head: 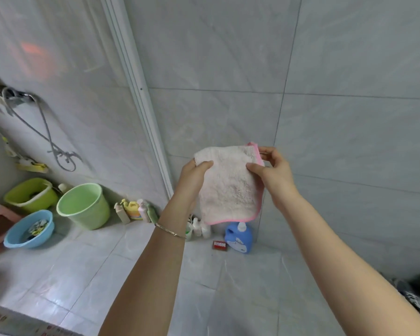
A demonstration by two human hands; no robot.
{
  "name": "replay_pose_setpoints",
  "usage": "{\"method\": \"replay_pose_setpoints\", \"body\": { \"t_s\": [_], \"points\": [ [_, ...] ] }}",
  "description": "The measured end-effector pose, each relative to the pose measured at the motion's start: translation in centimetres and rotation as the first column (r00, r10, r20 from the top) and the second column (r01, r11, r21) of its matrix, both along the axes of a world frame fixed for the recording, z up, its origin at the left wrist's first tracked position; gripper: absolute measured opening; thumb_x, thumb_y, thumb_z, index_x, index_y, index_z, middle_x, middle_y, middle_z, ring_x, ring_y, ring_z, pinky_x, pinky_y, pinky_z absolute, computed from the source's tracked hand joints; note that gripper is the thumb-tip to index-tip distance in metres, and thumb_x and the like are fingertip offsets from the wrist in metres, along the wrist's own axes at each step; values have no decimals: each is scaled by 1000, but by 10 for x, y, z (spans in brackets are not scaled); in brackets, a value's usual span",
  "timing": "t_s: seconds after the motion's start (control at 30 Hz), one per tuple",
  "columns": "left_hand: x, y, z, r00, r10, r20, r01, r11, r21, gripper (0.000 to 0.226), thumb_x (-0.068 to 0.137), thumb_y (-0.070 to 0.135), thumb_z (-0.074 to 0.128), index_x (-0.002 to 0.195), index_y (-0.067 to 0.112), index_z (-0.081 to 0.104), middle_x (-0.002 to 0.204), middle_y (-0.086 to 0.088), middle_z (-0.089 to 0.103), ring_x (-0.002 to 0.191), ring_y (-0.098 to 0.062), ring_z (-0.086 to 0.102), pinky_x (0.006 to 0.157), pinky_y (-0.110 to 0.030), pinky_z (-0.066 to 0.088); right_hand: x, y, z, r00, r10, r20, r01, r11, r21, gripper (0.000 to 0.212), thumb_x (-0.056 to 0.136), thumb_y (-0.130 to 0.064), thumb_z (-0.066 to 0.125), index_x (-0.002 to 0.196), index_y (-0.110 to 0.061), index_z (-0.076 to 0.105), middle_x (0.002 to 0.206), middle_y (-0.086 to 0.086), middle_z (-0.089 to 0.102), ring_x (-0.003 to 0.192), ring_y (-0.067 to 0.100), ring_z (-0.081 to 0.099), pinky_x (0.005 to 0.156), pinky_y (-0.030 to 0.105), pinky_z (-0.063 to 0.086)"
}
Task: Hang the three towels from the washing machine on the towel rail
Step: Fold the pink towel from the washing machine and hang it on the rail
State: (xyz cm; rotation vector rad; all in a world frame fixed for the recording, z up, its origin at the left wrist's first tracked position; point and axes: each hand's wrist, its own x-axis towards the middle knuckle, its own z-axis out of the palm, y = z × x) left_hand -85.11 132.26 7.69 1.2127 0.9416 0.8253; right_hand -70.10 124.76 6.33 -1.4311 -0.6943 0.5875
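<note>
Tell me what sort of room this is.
Most likely a bathroom with a shower: a shower hose hangs from a wall tap, and a green bucket and blue detergent bottle stand on the tiled floor.

Soft, even light filled the room, shadows faint. The floor carried pale glare; the glass partition showed an orange blur. The towel looked sharp; wide-angle bending curved the edges.
</note>
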Motion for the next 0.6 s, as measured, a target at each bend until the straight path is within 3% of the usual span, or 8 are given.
{"method": "replay_pose_setpoints", "body": {
  "t_s": [0.13, 0.23, 0.43, 0.6],
  "points": [
    [42, 14, 22, 998, -25, 60, 22, 999, 47, 16, 90, 14, 54, 87, 25, 66, 85, 5, 71, 76, -10, 69, 66, -24, 54, 44, 13, 24, 999, -4, 44, 2, 999, 35, 40, 79, 0, 66, 115, -13, 56, 111, 0, 59, 75, 0, 57, 57, 4, 47],
    [73, 22, 40, 994, -28, 109, 20, 997, 73, 17, 89, 13, 54, 84, 24, 67, 74, 9, 72, 62, -3, 69, 52, -16, 52, 75, 19, 40, 997, -8, 71, 4, 998, 55, 39, 79, -3, 67, 114, -16, 56, 112, -2, 59, 79, 4, 59, 66, 14, 49],
    [137, 28, 78, 981, -47, 189, 24, 992, 121, 11, 89, 16, 54, 90, 16, 65, 74, 3, 69, 52, -2, 66, 43, -12, 45, 136, 25, 71, 992, -45, 116, 32, 994, 107, 38, 78, -7, 69, 113, -16, 56, 108, -4, 60, 78, 1, 59, 60, 10, 48],
    [175, 37, 108, 980, -56, 190, 16, 979, 205, 13, 87, 8, 54, 82, 15, 63, 69, 1, 65, 45, -1, 62, 40, -11, 42, 169, 29, 104, 985, -80, 150, 49, 979, 200, 37, 79, -10, 70, 112, -19, 55, 103, -7, 59, 75, -4, 57, 57, 5, 47]
  ]
}}
